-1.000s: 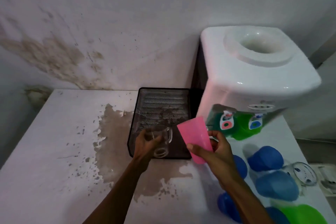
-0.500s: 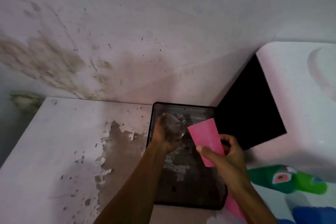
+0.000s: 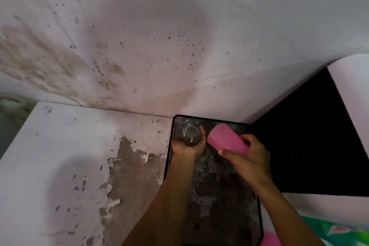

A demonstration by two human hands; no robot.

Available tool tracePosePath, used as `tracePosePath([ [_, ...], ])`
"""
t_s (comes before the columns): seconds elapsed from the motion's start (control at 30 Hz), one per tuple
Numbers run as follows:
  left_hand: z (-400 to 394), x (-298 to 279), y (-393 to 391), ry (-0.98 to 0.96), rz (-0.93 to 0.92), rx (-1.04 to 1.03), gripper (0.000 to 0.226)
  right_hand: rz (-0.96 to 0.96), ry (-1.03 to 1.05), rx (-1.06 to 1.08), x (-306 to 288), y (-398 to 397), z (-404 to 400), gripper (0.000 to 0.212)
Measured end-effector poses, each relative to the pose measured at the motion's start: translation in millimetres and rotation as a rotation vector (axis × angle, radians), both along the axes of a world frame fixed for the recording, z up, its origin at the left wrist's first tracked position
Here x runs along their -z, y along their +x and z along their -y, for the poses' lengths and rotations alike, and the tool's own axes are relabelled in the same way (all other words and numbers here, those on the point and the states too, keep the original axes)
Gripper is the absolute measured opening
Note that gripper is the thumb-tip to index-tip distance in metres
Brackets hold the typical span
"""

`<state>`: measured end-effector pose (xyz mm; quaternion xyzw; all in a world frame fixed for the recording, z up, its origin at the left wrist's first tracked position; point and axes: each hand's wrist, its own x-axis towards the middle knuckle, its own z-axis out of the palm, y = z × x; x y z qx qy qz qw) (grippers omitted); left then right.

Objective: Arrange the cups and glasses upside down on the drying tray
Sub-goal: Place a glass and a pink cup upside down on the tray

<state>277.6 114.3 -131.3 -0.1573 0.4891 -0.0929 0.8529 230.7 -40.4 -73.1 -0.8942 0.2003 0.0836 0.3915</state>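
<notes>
A black mesh drying tray (image 3: 235, 215) lies on the white table against the wall. My left hand (image 3: 187, 149) grips a clear glass mug (image 3: 190, 133), turned upside down at the tray's far left corner; whether it rests on the mesh I cannot tell. My right hand (image 3: 249, 158) holds a pink plastic cup (image 3: 225, 139) tilted on its side over the far middle of the tray, its base pointing up and left. The two cups are close but apart.
The white table (image 3: 60, 166) with peeled, stained patches stretches to the left. A stained wall (image 3: 159, 46) rises right behind the tray. The water dispenser's dark side (image 3: 311, 146) stands at the tray's right. Another pink object (image 3: 269, 239) and green plastic (image 3: 339, 231) show at the bottom right.
Both hands moved toward the tray's far end. The glass mug went into the far left corner, base up. The pink cup tipped from upright to lying sideways.
</notes>
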Motion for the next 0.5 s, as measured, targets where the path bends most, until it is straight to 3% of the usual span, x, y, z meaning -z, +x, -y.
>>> tracePosePath([
  [0.33,-1,5,20,-0.037,-0.078,-0.180,0.058,-0.067,-0.272,-0.158,1,30,-18,0.078],
  [0.5,-2,-2,16,0.009,-0.084,-0.058,0.058,-0.075,-0.319,-0.164,2,35,-21,0.076],
])
